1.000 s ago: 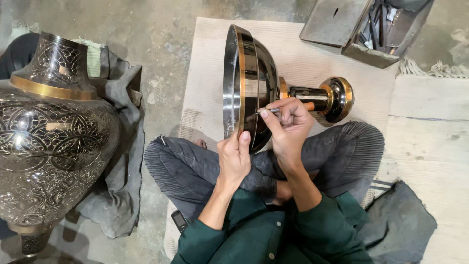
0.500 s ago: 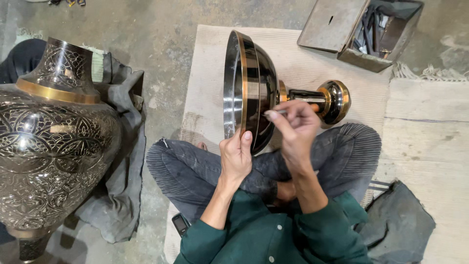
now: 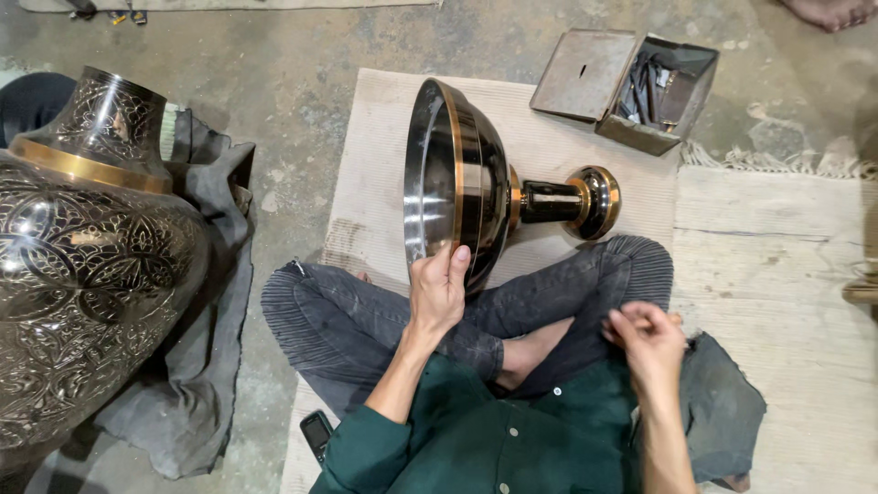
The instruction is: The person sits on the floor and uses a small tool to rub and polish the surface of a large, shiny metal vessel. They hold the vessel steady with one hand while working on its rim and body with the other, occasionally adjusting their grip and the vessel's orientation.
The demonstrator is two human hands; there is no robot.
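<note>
A dark metal pedestal bowl [image 3: 457, 174] with brass bands lies on its side across my crossed legs, its round foot [image 3: 594, 201] pointing right. My left hand [image 3: 439, 293] grips the bowl's lower rim, fingers over the edge. My right hand [image 3: 649, 343] is off the bowl, down by my right knee, fingers pinched around a thin wood-handled tool [image 3: 670, 319], most of it hidden.
A large engraved dark vase [image 3: 82, 274] with a brass collar lies on a grey cloth [image 3: 201, 366] at the left. An open metal box [image 3: 631, 87] of tools sits at the back right. Woven mat [image 3: 366, 183] beneath me; phone [image 3: 317, 434] by my left thigh.
My right hand has left the bowl's side and dropped right to my knee with the tool. My left hand stays on the rim. The view has tilted downward.
</note>
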